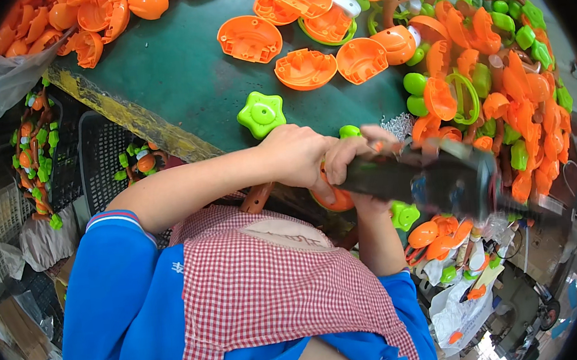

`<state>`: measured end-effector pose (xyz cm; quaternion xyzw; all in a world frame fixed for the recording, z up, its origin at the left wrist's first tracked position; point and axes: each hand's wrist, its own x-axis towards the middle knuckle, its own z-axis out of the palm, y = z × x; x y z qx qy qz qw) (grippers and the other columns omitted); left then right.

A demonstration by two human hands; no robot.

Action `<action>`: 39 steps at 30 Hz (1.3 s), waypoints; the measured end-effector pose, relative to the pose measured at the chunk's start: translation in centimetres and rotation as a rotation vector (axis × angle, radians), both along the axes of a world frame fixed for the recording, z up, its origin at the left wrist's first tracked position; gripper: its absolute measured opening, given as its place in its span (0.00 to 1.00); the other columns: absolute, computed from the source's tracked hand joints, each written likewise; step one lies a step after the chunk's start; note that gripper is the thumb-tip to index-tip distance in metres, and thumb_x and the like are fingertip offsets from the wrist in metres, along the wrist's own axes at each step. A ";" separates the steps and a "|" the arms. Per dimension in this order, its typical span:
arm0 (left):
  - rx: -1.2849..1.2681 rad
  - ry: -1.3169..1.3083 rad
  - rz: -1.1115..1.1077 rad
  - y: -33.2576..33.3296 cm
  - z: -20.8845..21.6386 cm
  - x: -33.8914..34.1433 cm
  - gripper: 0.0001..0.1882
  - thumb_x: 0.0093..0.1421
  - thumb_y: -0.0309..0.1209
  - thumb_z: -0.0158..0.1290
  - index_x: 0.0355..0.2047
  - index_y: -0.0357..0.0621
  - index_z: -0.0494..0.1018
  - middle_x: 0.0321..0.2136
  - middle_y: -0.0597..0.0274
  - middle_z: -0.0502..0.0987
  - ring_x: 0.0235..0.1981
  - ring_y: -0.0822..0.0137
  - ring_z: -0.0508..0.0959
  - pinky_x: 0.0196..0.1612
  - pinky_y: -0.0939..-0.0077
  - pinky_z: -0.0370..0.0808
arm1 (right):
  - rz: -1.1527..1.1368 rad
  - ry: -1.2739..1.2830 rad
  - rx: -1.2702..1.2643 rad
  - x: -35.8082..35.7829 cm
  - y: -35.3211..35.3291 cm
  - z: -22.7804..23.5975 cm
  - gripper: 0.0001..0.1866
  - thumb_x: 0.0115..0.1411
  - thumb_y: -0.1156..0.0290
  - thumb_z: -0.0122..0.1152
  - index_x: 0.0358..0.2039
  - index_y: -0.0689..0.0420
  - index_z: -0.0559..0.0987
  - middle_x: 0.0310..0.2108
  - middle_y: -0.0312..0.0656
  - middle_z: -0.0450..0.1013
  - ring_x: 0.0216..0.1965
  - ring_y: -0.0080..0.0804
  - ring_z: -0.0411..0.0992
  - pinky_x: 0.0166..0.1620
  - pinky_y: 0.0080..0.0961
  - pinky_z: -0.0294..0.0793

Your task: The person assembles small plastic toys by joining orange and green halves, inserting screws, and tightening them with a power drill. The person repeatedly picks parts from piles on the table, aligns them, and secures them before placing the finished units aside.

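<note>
My left hand [297, 155] is closed round an orange plastic toy [337, 202] in front of my apron. A brown stick-like piece [257, 198] and a green star-shaped piece [405, 216] show on either side of it; whether they join it is hidden. My right hand [368, 147] grips a long dark power tool [405, 182], smeared by motion and shaped like an electric screwdriver. The tool covers much of that hand. Just beyond my left hand lies another green star-shaped piece [261, 114]. A small heap of silvery screws [399, 126] sits past my right hand.
Orange half shells [306, 69] lie across the green tabletop [162, 67]. A big pile of orange, green and brown parts [493, 86] fills the right side. More orange shells [99, 15] spill from a plastic bag [9, 84] at far left. Dark crates [104, 155] stand below the worn table edge [132, 118].
</note>
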<state>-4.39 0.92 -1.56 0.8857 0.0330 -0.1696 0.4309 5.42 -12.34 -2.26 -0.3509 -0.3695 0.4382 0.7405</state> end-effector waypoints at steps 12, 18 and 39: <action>-0.134 0.232 -0.035 3.8 7.0 4.2 0.44 0.53 0.68 0.52 0.62 0.53 0.67 0.32 0.53 0.79 0.23 0.66 0.77 0.30 0.73 0.75 | -0.909 -0.284 0.234 3.8 -13.5 11.4 0.46 0.55 0.33 0.55 0.62 0.55 0.63 0.24 0.36 0.66 0.23 0.25 0.63 0.34 0.26 0.63; 0.282 -0.403 0.245 12.3 11.6 -8.1 0.24 0.63 0.41 0.50 0.58 0.47 0.72 0.23 0.54 0.77 0.23 0.65 0.77 0.30 0.70 0.72 | -1.115 -0.178 0.019 4.0 -17.9 4.1 0.36 0.59 0.37 0.51 0.50 0.59 0.67 0.26 0.43 0.67 0.28 0.33 0.66 0.35 0.31 0.66; 0.814 -0.712 0.251 21.2 4.9 18.3 0.33 0.60 0.54 0.52 0.54 0.39 0.69 0.58 0.46 0.65 0.59 0.48 0.67 0.59 0.55 0.67 | -1.735 -0.510 -0.604 5.5 -20.6 0.7 0.28 0.63 0.74 0.58 0.60 0.68 0.60 0.51 0.50 0.68 0.48 0.38 0.70 0.52 0.32 0.72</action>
